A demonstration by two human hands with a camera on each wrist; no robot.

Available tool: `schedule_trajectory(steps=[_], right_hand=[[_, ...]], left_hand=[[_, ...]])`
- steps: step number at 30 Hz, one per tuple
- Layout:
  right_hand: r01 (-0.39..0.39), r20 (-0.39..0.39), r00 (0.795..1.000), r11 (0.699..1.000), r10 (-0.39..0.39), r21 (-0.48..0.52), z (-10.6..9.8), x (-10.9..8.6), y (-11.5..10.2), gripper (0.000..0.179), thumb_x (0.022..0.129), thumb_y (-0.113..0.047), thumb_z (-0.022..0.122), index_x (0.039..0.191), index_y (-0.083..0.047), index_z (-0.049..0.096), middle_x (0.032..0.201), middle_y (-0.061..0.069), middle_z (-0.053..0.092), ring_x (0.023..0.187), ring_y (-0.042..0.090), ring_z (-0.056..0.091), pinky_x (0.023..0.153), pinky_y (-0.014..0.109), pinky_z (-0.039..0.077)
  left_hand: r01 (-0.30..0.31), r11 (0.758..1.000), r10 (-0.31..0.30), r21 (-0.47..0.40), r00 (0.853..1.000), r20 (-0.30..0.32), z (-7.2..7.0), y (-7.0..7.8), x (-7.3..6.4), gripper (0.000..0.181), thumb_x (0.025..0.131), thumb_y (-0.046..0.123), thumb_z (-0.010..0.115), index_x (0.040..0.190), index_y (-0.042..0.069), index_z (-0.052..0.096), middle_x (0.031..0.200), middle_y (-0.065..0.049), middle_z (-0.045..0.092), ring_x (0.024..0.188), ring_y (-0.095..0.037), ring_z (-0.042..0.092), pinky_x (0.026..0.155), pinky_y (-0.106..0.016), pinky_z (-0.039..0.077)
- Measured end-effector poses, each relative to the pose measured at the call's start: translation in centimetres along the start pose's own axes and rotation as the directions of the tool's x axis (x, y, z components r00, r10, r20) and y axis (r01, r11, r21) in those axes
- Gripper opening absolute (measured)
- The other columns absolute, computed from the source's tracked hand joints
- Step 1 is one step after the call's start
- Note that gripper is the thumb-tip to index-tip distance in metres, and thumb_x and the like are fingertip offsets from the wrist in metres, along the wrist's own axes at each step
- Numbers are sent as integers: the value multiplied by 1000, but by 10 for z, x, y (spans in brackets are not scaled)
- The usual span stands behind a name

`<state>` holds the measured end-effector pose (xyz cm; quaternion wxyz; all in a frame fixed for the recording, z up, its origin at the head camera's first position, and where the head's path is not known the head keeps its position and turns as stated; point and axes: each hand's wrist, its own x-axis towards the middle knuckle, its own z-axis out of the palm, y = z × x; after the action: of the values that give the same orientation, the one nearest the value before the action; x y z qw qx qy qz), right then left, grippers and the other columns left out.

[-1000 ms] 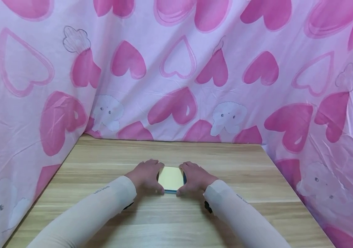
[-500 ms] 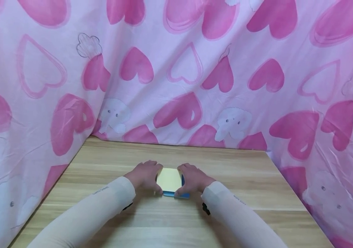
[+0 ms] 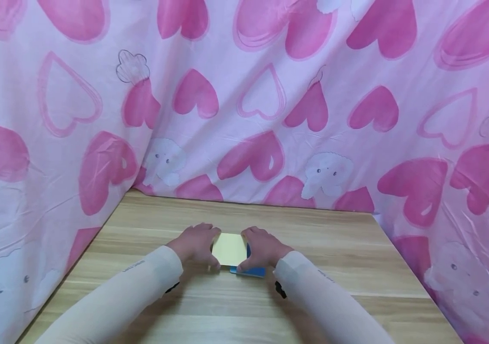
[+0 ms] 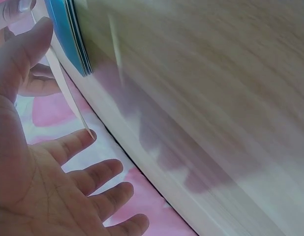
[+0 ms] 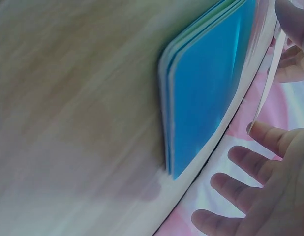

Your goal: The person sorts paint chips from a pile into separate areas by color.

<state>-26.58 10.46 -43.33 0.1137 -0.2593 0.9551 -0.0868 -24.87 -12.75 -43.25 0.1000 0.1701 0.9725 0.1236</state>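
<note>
Head view first, so here's the count: two hands, one pale yellow card (image 3: pixel 229 249), one little stack of blue cards (image 5: pixel 206 93), one wood-grain table (image 3: pixel 210 315) and one pink heart-print cloth (image 3: pixel 244 57) hung around the sides and back. How many are in the stack? At least three layers from the edges, but I can't get an exact number.

Left hand (image 3: pixel 195 243) and right hand (image 3: pixel 266 246) are both gripping the yellow card by its opposite side edges, thumb on the near corner and index finger on the far one. Their other fingers are spread out. The card's held up off the table, apart from the stack, which sits below it and a bit toward the right hand.

Looks-wise it's a plain, thin, squarish thing, flat yellow on top. The stack has a shiny blue face, rounded corners and pale edges.

Writing: tiny grey lettering on both beige sleeves (image 3: pixel 115 296), way too small to read.
</note>
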Motion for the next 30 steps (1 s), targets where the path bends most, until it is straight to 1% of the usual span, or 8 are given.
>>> schedule_trajectory(steps=[7, 11, 15, 19, 22, 26, 30], right_hand=[[19, -13, 1000, 1000, -19, -16, 5, 8, -7, 103, 60, -65, 81, 141, -15, 43, 139, 1, 46, 122, 20, 47, 103, 41, 43], [27, -19, 999, 1000, -27, 2, 7, 12, -12, 103, 59, -65, 82, 141, -14, 44, 138, 1, 47, 121, 21, 47, 101, 42, 44], [28, -18, 999, 999, -28, 21, 9, 16, -17, 104, 58, -65, 82, 141, -15, 43, 137, 0, 47, 120, 20, 48, 100, 41, 45], [30, -21, 999, 999, -29, 25, 12, 20, -22, 105, 58, -67, 81, 141, -16, 43, 137, 0, 47, 119, 20, 48, 99, 40, 46], [35, -23, 999, 999, -34, 32, 13, 22, -25, 104, 58, -66, 81, 141, -16, 43, 137, 0, 47, 118, 19, 49, 98, 38, 46], [46, -23, 999, 998, -45, 46, 13, 24, -30, 103, 59, -63, 83, 141, -15, 43, 135, -1, 48, 115, 18, 49, 97, 37, 46], [73, -26, 997, 996, -72, 48, 14, 27, -33, 101, 59, -62, 83, 139, -14, 44, 131, -1, 49, 109, 16, 50, 93, 35, 47]], left_hand=[[-8, 1000, 8, -15, 1000, -17, -4, -7, -7, 102, 57, 58, 85, 141, 16, 47, 147, -13, 43, 139, -35, 32, 112, -59, 23], [9, 1000, -9, -23, 1000, -26, -2, -14, -9, 101, 56, 55, 87, 141, 16, 48, 146, -12, 44, 138, -33, 33, 112, -56, 24], [17, 1000, -18, -12, 1000, -25, 0, -21, -11, 102, 56, 56, 86, 141, 16, 47, 145, -12, 45, 138, -31, 35, 111, -54, 28], [28, 999, -28, -25, 999, -17, -2, -26, -14, 101, 56, 56, 86, 141, 16, 47, 146, -13, 44, 139, -33, 33, 111, -56, 26], [39, 998, -40, -42, 999, -21, -3, -29, -17, 98, 55, 55, 87, 138, 18, 50, 143, -13, 47, 137, -34, 35, 111, -58, 25], [41, 999, -42, -33, 999, -32, -3, -33, -19, 94, 54, 55, 87, 134, 20, 53, 139, -10, 51, 135, -32, 38, 110, -58, 27], [44, 999, -45, -30, 998, -34, -2, -38, -22, 98, 54, 55, 87, 137, 17, 51, 142, -12, 49, 136, -33, 36, 110, -58, 26]])
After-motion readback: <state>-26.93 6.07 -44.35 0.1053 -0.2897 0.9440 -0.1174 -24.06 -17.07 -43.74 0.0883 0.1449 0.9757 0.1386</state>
